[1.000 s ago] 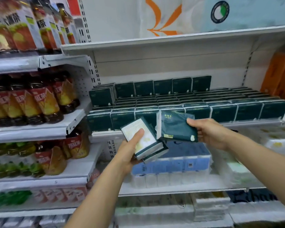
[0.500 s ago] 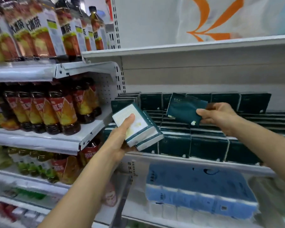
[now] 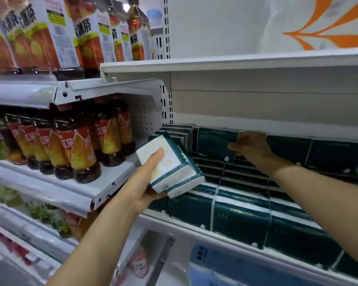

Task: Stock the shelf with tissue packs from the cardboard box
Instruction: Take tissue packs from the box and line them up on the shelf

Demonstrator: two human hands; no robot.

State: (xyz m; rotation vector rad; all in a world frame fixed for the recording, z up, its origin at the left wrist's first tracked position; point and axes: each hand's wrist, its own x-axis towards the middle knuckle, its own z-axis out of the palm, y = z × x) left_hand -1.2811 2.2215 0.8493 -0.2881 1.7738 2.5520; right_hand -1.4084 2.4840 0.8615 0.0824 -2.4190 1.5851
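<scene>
My left hand (image 3: pixel 147 182) clutching two tissue packs (image 3: pixel 170 164), my right hand (image 3: pixel 250 146) gripping an upright dark green pack (image 3: pixel 215 141) on the full shelf (image 3: pixel 225 230)

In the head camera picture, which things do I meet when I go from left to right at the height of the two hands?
Tea bottles → tissue packs held in the left hand → right hand on a standing dark green tissue pack → row of standing tissue packs.

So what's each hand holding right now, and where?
Left hand grips two stacked tissue packs, thumb across their pale top. Right hand holds an upright tissue pack by its right edge.
</scene>
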